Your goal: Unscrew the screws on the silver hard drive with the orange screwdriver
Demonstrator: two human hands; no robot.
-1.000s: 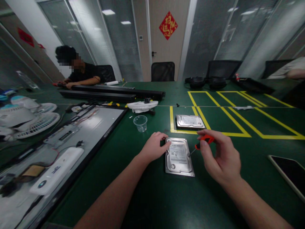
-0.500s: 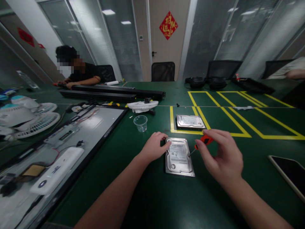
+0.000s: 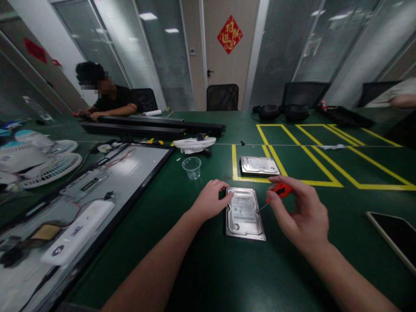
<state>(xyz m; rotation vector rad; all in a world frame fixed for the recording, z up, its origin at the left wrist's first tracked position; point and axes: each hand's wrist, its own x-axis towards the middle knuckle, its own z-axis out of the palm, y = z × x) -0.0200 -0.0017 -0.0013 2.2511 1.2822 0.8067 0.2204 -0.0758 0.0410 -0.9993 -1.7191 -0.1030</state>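
Observation:
A silver hard drive (image 3: 243, 212) lies label up on the green table in front of me. My left hand (image 3: 212, 199) grips its upper left side, the thumb on the top face and the fingers curled at the far corner. In my right hand (image 3: 299, 208) is a screwdriver (image 3: 282, 190) with a red-orange and black handle, held between thumb and fingers. Its thin shaft slants down to the drive's right edge; the screw under the tip is too small to make out. Behind sits a second hard drive (image 3: 259, 165), within yellow tape lines.
A clear plastic cup (image 3: 191, 167) stands beyond my left hand, near a white plastic part (image 3: 195, 144). A large flat panel (image 3: 130, 173) with electronics fills the left. At right lies a phone (image 3: 394, 236). Across the table a person (image 3: 113, 97) handles long black bars (image 3: 136, 129).
My right hand's fingers have shifted slightly left around the screwdriver handle, and more of the handle shows. The left hand and both drives have stayed in place.

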